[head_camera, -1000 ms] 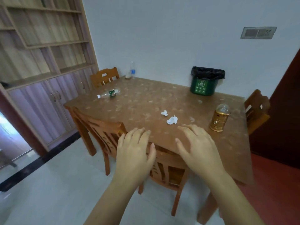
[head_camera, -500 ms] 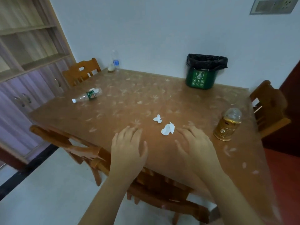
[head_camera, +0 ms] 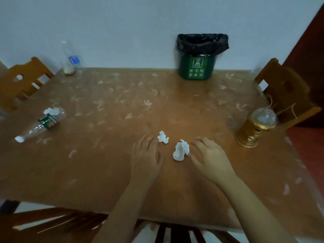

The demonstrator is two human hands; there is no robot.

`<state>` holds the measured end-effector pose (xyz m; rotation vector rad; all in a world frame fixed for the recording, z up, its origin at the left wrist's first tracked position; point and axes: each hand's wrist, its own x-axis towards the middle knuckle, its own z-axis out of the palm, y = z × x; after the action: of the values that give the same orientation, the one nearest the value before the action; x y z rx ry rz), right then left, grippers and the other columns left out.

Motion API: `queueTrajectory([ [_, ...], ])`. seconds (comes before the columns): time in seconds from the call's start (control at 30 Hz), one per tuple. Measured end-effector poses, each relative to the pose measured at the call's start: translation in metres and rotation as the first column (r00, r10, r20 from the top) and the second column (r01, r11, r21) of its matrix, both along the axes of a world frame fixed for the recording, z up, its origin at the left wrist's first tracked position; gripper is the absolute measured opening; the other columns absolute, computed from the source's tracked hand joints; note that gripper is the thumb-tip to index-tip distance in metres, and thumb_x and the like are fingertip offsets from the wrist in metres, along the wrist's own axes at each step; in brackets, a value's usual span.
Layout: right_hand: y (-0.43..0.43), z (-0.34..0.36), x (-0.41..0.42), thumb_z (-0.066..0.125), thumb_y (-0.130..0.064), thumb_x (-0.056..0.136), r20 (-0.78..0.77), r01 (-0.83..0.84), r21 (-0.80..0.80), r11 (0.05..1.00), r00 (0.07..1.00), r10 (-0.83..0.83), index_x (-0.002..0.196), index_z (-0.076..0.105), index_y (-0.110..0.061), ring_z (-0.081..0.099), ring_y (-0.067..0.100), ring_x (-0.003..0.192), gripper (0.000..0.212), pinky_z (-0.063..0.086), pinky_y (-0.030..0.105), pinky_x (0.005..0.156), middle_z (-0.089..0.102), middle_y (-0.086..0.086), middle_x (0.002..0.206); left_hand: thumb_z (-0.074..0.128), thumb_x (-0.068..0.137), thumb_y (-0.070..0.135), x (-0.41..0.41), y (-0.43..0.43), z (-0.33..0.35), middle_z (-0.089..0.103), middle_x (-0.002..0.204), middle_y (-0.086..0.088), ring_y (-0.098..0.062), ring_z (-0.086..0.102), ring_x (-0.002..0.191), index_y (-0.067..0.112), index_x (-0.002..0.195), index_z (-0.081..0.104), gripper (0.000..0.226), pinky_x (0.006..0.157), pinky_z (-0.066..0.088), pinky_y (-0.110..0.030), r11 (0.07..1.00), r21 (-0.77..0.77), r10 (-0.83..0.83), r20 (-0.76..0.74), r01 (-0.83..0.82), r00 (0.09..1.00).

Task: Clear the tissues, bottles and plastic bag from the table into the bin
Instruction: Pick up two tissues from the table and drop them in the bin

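Two crumpled white tissues lie near the middle of the brown table (head_camera: 105, 163): a small tissue (head_camera: 163, 137) and a larger tissue (head_camera: 181, 150). My left hand (head_camera: 146, 155) hovers open just left of the small one. My right hand (head_camera: 210, 156) is open, fingertips beside the larger one, apparently touching it. A clear bottle with a green label (head_camera: 41, 124) lies on its side at the left, a white wad (head_camera: 51, 111) at its base. Another bottle with a blue label (head_camera: 70, 57) stands at the back left. The green bin with a black liner (head_camera: 198, 57) stands at the back.
A gold lantern with a clear dome (head_camera: 254, 128) stands at the right, close to my right hand. Wooden chairs sit at the left (head_camera: 22, 79), at the right (head_camera: 287, 92) and under the near edge (head_camera: 52, 223). A white wall runs behind the table.
I have come closer and now look down over the table. Both hands have moved forward over the tabletop and now flank the two tissues.
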<state>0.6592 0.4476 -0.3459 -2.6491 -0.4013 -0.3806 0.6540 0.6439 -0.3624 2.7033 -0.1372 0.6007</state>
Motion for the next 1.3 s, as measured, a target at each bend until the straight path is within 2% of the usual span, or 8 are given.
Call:
queueTrajectory([
  [0.13, 0.01, -0.03, 0.033, 0.059, -0.027, 0.073, -0.114, 0.038, 0.022, 0.999, 0.993, -0.035, 0.101, 0.065, -0.008, 0.061, 0.034, 0.081, 0.034, 0.047, 0.037, 0.067, 0.065, 0.01, 0.094, 0.043, 0.078, 0.025, 0.036, 0.003, -0.028, 0.067, 0.108, -0.013, -0.033, 0.061, 0.103, 0.005, 0.105, 0.064, 0.039, 0.088, 0.045, -0.047, 0.997, -0.071, -0.03, -0.089, 0.024, 0.996],
  [0.3, 0.02, -0.068, 0.066, 0.041, -0.042, 0.079, -0.238, 0.081, 0.078, 0.994, 0.969, -0.06, 0.106, 0.063, -0.012, 0.057, 0.029, 0.09, 0.046, 0.047, 0.037, 0.072, 0.062, 0.007, 0.099, 0.045, 0.08, 0.027, 0.069, 0.003, -0.059, 0.067, 0.107, -0.012, -0.032, 0.062, 0.1, 0.005, 0.106, 0.064, 0.039, 0.087, 0.043, -0.041, 0.992, -0.128, -0.046, -0.184, 0.023, 0.982],
  [0.4, 0.021, -0.091, 0.074, 0.041, -0.046, 0.076, -0.309, 0.068, 0.074, 0.995, 0.95, -0.042, 0.113, 0.06, -0.011, 0.054, 0.028, 0.1, 0.055, 0.047, 0.04, 0.079, 0.059, 0.007, 0.114, 0.05, 0.081, 0.022, 0.084, 0.002, -0.075, 0.066, 0.109, -0.011, -0.029, 0.061, 0.1, 0.005, 0.106, 0.063, 0.033, 0.088, 0.036, -0.034, 0.984, -0.176, -0.073, -0.202, 0.037, 0.977],
  [0.47, 0.022, -0.106, 0.077, 0.051, -0.043, 0.079, -0.357, 0.08, 0.072, 0.994, 0.933, -0.049, 0.12, 0.056, -0.012, 0.051, 0.027, 0.107, 0.052, 0.045, 0.04, 0.085, 0.056, 0.006, 0.122, 0.06, 0.079, 0.011, 0.094, 0.002, -0.088, 0.065, 0.11, -0.012, -0.029, 0.06, 0.101, 0.005, 0.106, 0.064, 0.028, 0.089, 0.04, -0.036, 0.977, -0.211, -0.084, -0.209, 0.039, 0.974],
  [0.6, 0.027, -0.123, 0.081, 0.055, -0.037, 0.077, -0.302, 0.118, 0.149, 0.982, 0.951, -0.068, 0.114, 0.059, -0.012, 0.051, 0.025, 0.109, 0.045, 0.044, 0.035, 0.084, 0.057, 0.006, 0.121, 0.065, 0.078, 0.005, 0.109, 0.0, -0.106, 0.063, 0.115, -0.01, -0.026, 0.058, 0.105, 0.007, 0.107, 0.063, 0.03, 0.091, 0.038, -0.031, 0.953, -0.3, -0.115, -0.232, 0.042, 0.966],
  [0.9, 0.042, -0.151, 0.09, 0.051, -0.045, 0.071, -0.317, 0.107, 0.099, 0.989, 0.946, -0.07, 0.111, 0.061, -0.015, 0.052, 0.025, 0.11, 0.05, 0.047, 0.037, 0.084, 0.059, 0.007, 0.118, 0.043, 0.083, 0.038, 0.121, -0.004, -0.129, 0.061, 0.121, -0.005, -0.023, 0.055, 0.108, 0.013, 0.11, 0.063, 0.041, 0.091, 0.035, -0.029, 0.954, -0.295, -0.133, -0.274, 0.048, 0.953],
  [1.17, 0.04, -0.163, 0.088, 0.05, -0.033, 0.074, -0.221, 0.11, 0.12, 0.987, 0.972, -0.082, 0.101, 0.065, -0.011, 0.047, 0.015, 0.096, 0.039, 0.045, 0.028, 0.077, 0.064, 0.006, 0.102, 0.07, 0.076, 0.008, 0.122, -0.012, -0.14, 0.066, 0.108, -0.005, -0.03, 0.058, 0.092, 0.01, 0.1, 0.066, 0.025, 0.079, 0.037, -0.032, 0.956, -0.292, -0.054, -0.267, -0.028, 0.962],
  [1.3, 0.037, -0.163, 0.083, 0.05, -0.02, 0.078, -0.206, 0.134, 0.198, 0.971, 0.974, -0.092, 0.098, 0.066, -0.006, 0.044, 0.013, 0.092, 0.029, 0.034, 0.018, 0.082, 0.063, 0.009, 0.098, 0.071, 0.073, 0.004, 0.116, -0.011, -0.14, 0.066, 0.101, -0.007, -0.027, 0.058, 0.085, 0.009, 0.097, 0.066, 0.025, 0.077, 0.04, -0.031, 0.948, -0.316, -0.053, -0.255, -0.031, 0.965],
])
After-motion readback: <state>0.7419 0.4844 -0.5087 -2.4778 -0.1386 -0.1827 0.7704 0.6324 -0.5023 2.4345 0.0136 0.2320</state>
